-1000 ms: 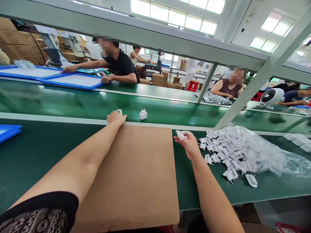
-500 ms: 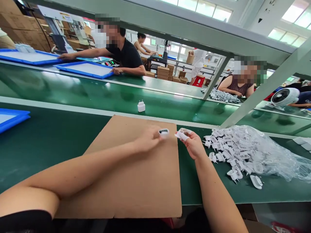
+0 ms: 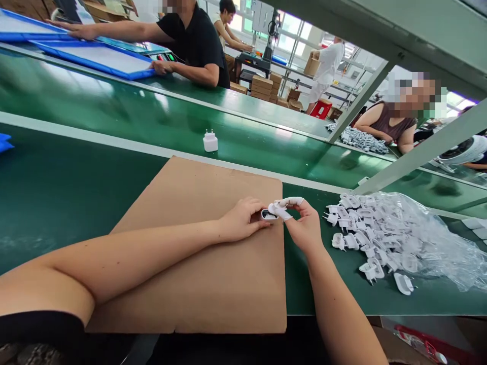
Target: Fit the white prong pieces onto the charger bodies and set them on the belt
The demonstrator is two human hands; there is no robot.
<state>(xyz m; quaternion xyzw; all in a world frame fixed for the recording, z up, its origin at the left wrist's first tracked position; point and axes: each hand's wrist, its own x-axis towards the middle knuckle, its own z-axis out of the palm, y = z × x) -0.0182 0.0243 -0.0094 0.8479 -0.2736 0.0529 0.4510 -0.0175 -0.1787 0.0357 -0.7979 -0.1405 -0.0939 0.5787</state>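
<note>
Now charger shell (image 3: 268, 215) between fingers (image 3: 279, 211).

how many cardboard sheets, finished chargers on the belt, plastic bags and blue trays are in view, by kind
cardboard sheet: 1
finished charger standing on the belt: 1
plastic bag beside the loose plug caps: 1
blue trays on the far side: 2
total: 5

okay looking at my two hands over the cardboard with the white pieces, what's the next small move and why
Probably press the two pieces together. The left hand holds a white charger body with its open end facing the small plug piece pinched in the right hand. The two appear to meet over the cardboard sheet, but whether they are seated cannot be told.
</note>
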